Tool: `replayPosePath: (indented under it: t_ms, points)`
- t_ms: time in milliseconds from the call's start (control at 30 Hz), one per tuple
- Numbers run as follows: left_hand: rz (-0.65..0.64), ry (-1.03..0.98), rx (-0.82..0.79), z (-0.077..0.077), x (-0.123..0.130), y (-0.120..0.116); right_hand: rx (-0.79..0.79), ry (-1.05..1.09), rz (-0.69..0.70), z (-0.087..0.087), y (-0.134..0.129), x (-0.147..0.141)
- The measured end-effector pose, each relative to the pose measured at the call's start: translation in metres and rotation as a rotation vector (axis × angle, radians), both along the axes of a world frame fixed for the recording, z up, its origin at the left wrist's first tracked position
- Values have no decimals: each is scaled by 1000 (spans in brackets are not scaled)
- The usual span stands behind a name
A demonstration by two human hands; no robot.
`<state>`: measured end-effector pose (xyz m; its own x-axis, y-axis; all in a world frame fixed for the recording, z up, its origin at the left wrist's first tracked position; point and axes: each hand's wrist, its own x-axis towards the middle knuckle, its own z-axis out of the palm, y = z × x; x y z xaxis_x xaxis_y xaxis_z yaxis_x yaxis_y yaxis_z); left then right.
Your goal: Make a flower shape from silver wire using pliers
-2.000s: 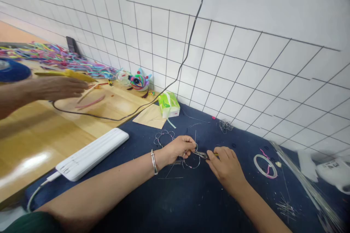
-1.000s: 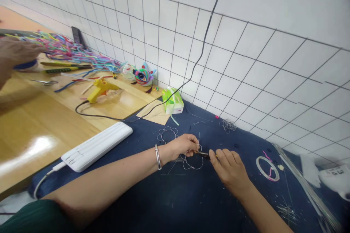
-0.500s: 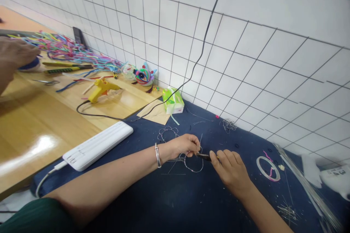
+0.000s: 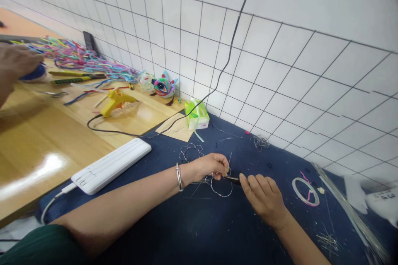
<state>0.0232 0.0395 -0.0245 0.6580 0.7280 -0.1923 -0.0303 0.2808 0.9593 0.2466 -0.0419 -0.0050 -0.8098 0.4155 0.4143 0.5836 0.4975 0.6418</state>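
My left hand, with a silver bangle at the wrist, pinches a thin wire ring that hangs just over the dark blue cloth. Closed around the handles of small pliers is my right hand. The jaws of the pliers meet the wire right at my left fingertips; the exact contact is hidden by the fingers. Behind my left wrist lies a flower-shaped wire frame with looped petals. A few straight wire pieces lie under the left hand.
A white power bank with a cable sits left, near a yellow glue gun. A green tissue pack stands by the gridded wall. At right are a white ring and long wires. Another person's hand is far left.
Both hands stay almost in place. The wire ring and pliers have shifted very slightly to the right.
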Motion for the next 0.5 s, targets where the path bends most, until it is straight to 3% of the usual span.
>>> replayPosePath:
  t_ms: [500]
  points:
    - [38, 15, 13, 0, 0, 1, -20, 53, -56, 3, -2, 2]
